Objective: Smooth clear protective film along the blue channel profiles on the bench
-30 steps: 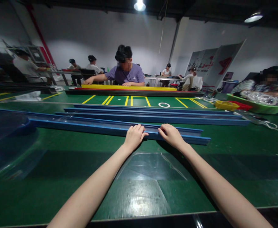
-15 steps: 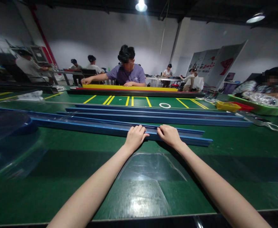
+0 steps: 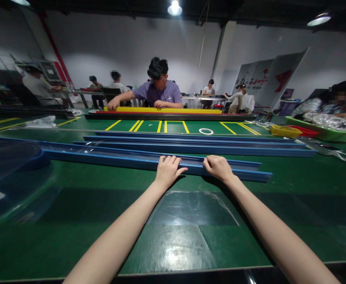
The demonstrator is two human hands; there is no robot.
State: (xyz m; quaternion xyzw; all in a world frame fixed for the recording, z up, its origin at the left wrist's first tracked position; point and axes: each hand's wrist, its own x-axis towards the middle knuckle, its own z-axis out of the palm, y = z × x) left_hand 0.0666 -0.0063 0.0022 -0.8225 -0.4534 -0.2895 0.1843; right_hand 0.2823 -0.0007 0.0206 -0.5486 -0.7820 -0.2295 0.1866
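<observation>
A long blue channel strip (image 3: 125,158) lies slantwise across the green table, its right end past my hands. The fingers of my left hand (image 3: 168,169) are hooked over its near wall, and the thumb sticks out to the right in front. Further along, near the right end, my right hand (image 3: 218,167) is curled tight over the same wall, knuckles up. What its fingertips press inside the channel is hidden. Clear film seems to lie in the channel, shiny towards the left. Behind it rest more blue channel strips (image 3: 202,148).
A large translucent roll (image 3: 11,169) stands at the left. Clear sheet (image 3: 190,209) lies before me. Beyond are a white ring (image 3: 206,131), a yellow tray (image 3: 285,131) and a green basket (image 3: 323,134). Across the table a co-worker (image 3: 163,90) handles a yellow strip (image 3: 173,110).
My right hand has slid a little to the right along the channel, widening the gap between my hands. My left thumb has spread outward. The channel appears slightly further right.
</observation>
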